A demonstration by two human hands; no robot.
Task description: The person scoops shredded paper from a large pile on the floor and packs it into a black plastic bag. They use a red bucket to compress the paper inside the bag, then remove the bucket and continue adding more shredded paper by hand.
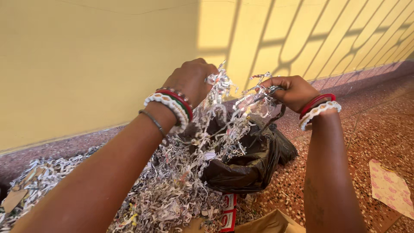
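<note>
Now your left hand (189,80) and right hand (293,91) each pinch the shredded paper clump (235,97), stretched level between them above the black bag (246,166).

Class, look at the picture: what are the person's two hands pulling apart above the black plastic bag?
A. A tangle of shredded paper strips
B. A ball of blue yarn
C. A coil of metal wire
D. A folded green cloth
A: the left hand and the right hand each grip a tangle of shredded paper strips above the black plastic bag, with more shreds heaped on the floor.
</note>
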